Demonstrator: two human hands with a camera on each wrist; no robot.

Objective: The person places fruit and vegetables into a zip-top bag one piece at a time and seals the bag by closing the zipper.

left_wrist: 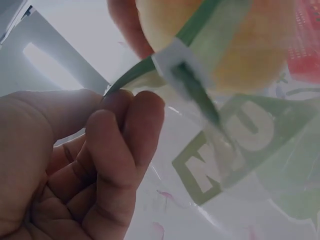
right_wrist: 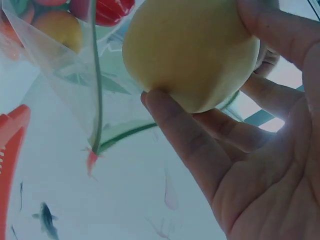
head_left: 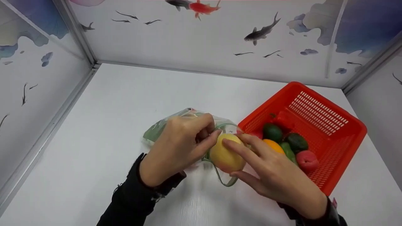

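Observation:
A round yellow fruit with a reddish blush, like a peach (head_left: 227,158), is held by the fingertips and thumb of my right hand (head_left: 271,168). It sits at the mouth of a clear plastic bag (head_left: 157,130) with green print and a green edge strip. My left hand (head_left: 179,144) pinches that strip between thumb and forefinger, just left of the fruit. In the left wrist view part of the bag (left_wrist: 197,175) hangs beyond the left fingers. The right wrist view shows other fruit inside the bag, including an orange one (right_wrist: 57,30).
At the right stands a red plastic basket (head_left: 295,84) with slotted walls. In it lie a red pepper (head_left: 283,121), dark green avocado-like pieces (head_left: 296,142), an orange (head_left: 274,146), a long green vegetable (head_left: 288,152) and a pink peach-like fruit (head_left: 307,160). Printed panels wall the white table (head_left: 125,94).

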